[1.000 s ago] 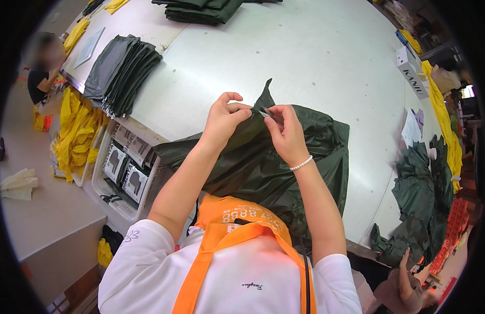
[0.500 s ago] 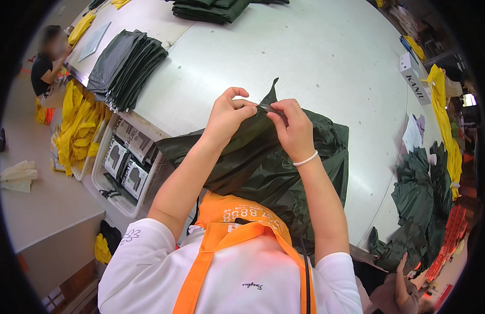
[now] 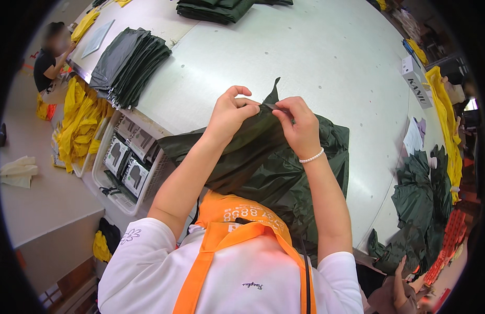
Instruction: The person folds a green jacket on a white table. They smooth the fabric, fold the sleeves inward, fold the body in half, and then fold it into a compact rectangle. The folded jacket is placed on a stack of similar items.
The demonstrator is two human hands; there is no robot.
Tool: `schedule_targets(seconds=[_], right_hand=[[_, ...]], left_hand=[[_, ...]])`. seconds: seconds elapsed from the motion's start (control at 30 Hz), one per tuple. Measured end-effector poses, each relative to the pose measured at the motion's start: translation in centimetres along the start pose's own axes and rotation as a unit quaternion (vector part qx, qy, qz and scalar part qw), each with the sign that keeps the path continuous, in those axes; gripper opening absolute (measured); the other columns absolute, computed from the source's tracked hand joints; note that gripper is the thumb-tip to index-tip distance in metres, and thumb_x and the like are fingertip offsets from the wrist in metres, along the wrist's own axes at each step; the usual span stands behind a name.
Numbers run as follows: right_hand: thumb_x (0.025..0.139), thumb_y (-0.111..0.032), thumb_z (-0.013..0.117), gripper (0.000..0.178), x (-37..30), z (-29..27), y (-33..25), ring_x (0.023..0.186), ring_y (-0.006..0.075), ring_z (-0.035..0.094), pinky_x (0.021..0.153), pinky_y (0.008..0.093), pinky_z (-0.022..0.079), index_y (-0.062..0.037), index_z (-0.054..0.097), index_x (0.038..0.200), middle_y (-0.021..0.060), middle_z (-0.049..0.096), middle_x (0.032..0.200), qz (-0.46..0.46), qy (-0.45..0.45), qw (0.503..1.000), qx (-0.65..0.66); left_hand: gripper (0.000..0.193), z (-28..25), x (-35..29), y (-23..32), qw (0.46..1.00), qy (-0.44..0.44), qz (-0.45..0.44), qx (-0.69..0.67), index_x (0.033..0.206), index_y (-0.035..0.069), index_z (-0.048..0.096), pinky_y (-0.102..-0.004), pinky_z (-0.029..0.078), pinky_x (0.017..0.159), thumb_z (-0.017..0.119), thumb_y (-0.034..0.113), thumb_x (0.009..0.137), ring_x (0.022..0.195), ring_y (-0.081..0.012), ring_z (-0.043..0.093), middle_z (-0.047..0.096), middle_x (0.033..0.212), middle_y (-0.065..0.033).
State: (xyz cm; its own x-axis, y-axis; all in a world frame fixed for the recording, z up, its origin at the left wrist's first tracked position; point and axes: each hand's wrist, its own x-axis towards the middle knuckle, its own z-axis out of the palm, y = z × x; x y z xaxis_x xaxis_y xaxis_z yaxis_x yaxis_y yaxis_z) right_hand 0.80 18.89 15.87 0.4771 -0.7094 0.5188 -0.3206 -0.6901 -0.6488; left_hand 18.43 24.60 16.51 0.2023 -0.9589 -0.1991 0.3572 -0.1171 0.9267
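Note:
My left hand pinches the edge of a dark green, shiny cloth piece between thumb and forefinger, the other fingers curled. Beside it, my right hand, with a white bead bracelet at its wrist, is closed on a small, shiny grey piece whose kind I cannot make out. That piece touches or nearly touches the cloth at my left fingertips. A pointed tip of the cloth sticks up between the hands. The rest spreads in folds over the table's near edge and beneath my forearms.
A stack of folded dark green pieces lies left on the pale table. Below it stands a white basket of packages, near yellow cloth. More green cloth and a box are right. Another person sits far left.
My right hand has moved slightly right, away from my left, still closed on the small grey piece. My left hand keeps its pinch on the cloth.

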Motion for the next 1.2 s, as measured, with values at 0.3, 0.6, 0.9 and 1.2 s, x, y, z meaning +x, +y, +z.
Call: schedule_targets(seconds=[0.3,0.6,0.9,1.2], right_hand=[[0.077,-0.008,0.069,0.018,0.0,0.2,-0.4,0.067,0.0229,0.06,0.059,0.0308,0.048,-0.0055,0.058,0.092,0.0077,0.06,0.084,-0.004,-0.008,1.0,0.016],[0.079,-0.007,0.068,0.019,-0.9,-0.2,-0.6,0.064,0.0176,0.056,0.058,0.0264,0.046,-0.0037,0.058,0.094,0.0075,0.057,0.086,0.066,-0.009,0.996,0.066],[0.079,-0.009,0.068,0.019,-1.9,1.3,-1.1,0.066,0.0204,0.06,0.058,0.0282,0.05,-0.0041,0.058,0.095,0.0087,0.059,0.089,0.064,0.02,0.995,0.071],[0.08,-0.01,0.068,0.017,-1.6,1.7,-0.9,0.067,0.0227,0.061,0.058,0.0297,0.049,-0.0043,0.058,0.092,0.0086,0.059,0.089,0.032,0.018,0.999,0.027]], left_hand=[[0.034,0.0,0.0,0.2,1.0,0.0,0.0,-0.002,0.104,-0.002,0.044,-0.0226,0.045,0.072,0.062,-0.002,0.075,0.076,-0.0111,0.059,0.066,0.082,-0.0118],[0.034,-0.4,0.6,0.1,0.999,0.023,-0.016,-0.034,0.104,-0.001,0.046,-0.0228,0.046,0.073,0.063,-0.003,0.074,0.077,-0.0135,0.06,0.065,0.083,-0.0118],[0.033,-0.5,1.1,0.1,0.999,0.032,-0.01,-0.009,0.103,-0.001,0.047,-0.0226,0.047,0.072,0.063,-0.003,0.074,0.075,-0.0135,0.061,0.065,0.082,-0.0106],[0.032,-0.5,0.9,0.3,0.999,0.028,-0.018,-0.008,0.102,-0.001,0.048,-0.0223,0.048,0.07,0.062,-0.004,0.074,0.074,-0.0136,0.062,0.065,0.08,-0.0113]])
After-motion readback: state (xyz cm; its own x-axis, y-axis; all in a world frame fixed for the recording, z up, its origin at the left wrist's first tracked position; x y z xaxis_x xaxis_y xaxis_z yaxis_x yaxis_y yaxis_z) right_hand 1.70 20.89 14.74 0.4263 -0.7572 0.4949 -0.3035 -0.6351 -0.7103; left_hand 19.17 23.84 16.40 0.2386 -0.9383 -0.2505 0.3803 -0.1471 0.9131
